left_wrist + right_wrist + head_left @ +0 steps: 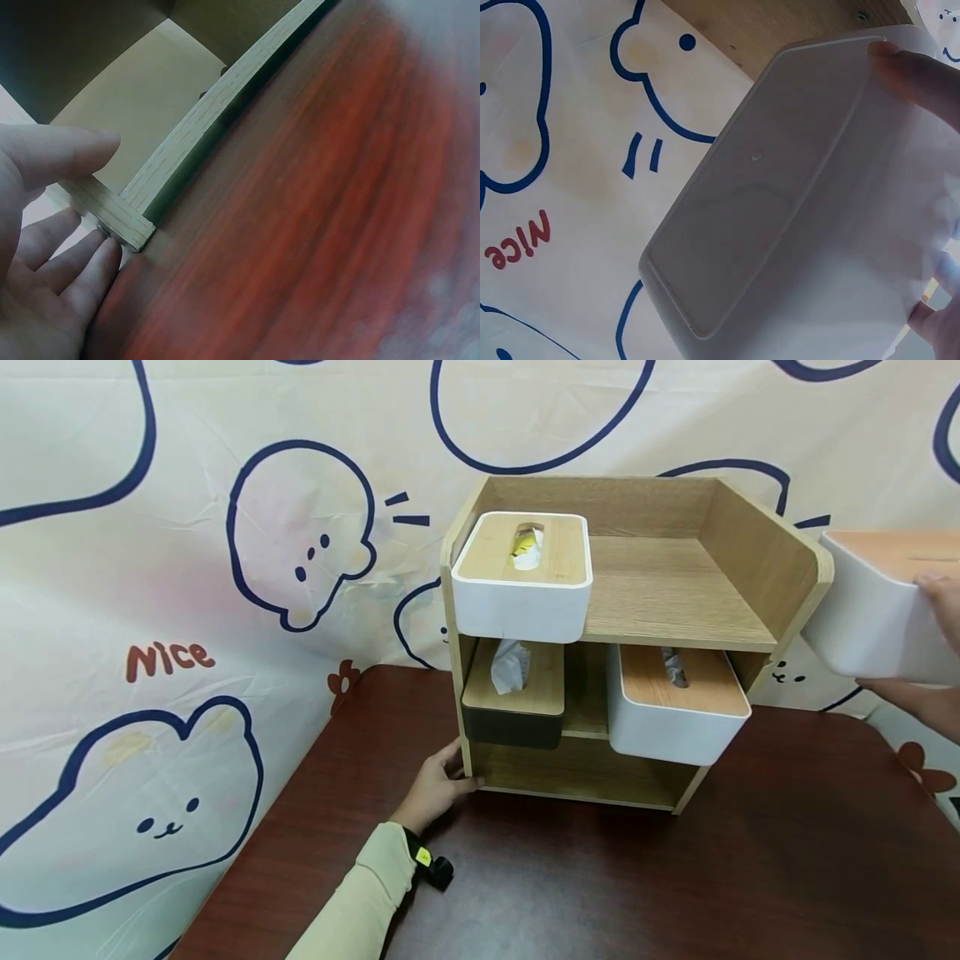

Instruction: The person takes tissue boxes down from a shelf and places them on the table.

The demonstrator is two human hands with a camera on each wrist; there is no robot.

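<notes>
A small wooden shelf point(765, 560) stands on the table. My left hand point(435, 789) grips its lower left corner; in the left wrist view the thumb point(71, 154) lies on the inner side of the side panel and the fingers on the outer side. At the far right my right hand point(947, 610) holds up a white tissue box point(877, 618) with a wooden lid. The right wrist view shows this box's underside, with the thumb point(922, 79) pressed on it and fingertips at the opposite edge. Part of the right hand is cut off by the head view's edge.
Another white tissue box point(517, 610) sits at the left of the shelf's top. On the middle level are a black tissue box point(513, 727) at left and a white tissue box point(675, 727) at right, its front jutting out. A cartoon-printed cloth point(187, 527) hangs behind the dark red table point(585, 877).
</notes>
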